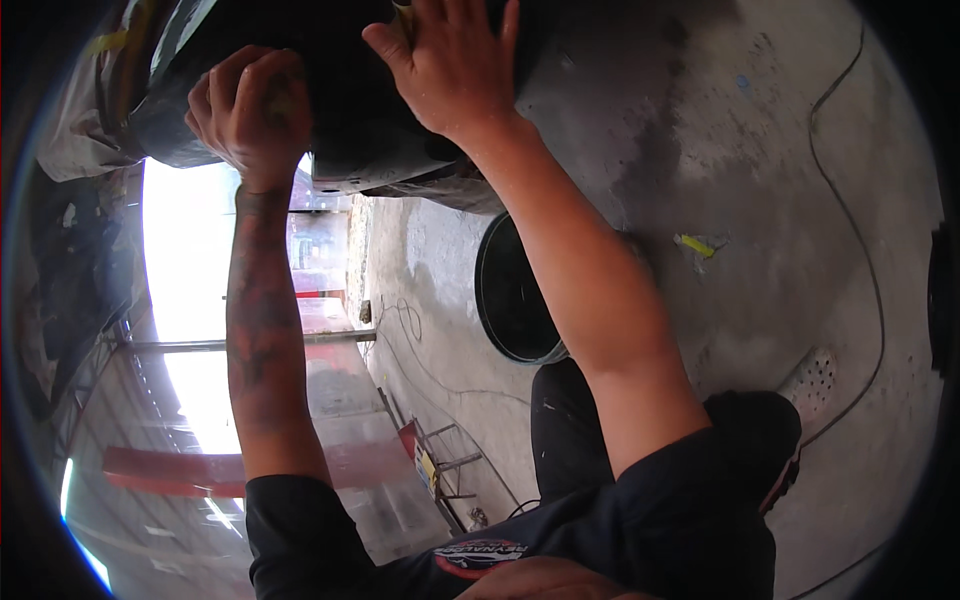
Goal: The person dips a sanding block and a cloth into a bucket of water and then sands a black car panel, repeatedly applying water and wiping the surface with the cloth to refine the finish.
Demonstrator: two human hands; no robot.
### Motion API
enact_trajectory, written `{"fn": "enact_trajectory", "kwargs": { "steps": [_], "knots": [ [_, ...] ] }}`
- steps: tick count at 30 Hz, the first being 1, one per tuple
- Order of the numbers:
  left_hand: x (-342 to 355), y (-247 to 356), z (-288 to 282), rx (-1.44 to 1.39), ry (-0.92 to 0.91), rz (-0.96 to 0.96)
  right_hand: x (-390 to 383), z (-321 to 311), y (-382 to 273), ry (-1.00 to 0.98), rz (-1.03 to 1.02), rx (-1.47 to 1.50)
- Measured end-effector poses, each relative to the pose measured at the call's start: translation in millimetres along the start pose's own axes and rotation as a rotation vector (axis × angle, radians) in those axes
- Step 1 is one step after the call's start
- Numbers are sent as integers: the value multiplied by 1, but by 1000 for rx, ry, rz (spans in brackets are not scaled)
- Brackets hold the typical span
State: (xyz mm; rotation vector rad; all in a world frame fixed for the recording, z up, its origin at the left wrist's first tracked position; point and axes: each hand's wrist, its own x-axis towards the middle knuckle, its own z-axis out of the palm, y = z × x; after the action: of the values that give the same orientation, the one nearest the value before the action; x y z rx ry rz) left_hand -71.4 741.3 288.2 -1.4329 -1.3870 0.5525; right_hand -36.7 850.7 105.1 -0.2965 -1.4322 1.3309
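Observation:
A dark, glossy panel [345, 95], apparently part of a vehicle body, fills the top middle of the head view. My left hand [250, 110] is against its left part, with the fingers curled in and closed. Whatever those fingers may hold is hidden. Over the panel's right side, my right hand [460, 70] lies flat, fingers stretched out and thumb apart. The upper edge of the picture cuts off its fingertips. A small yellowish thing [403, 18] shows beside its thumb, too little of it visible to name.
Below the panel, a dark bucket [482, 290] stands on the concrete floor [740, 320], partly behind my right forearm. A yellow-green scrap [693, 243] lies farther right. Cables [840, 190] run over the floor. Crumpled covering [85, 140] hangs at the upper left.

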Motion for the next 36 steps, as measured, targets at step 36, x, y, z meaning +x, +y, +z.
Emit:
{"fn": "enact_trajectory", "kwargs": {
  "steps": [36],
  "knots": [
    [22, -2, 25, -23, 75, 65, -91, 20, 34, -70, 280, 45]
  ]
}}
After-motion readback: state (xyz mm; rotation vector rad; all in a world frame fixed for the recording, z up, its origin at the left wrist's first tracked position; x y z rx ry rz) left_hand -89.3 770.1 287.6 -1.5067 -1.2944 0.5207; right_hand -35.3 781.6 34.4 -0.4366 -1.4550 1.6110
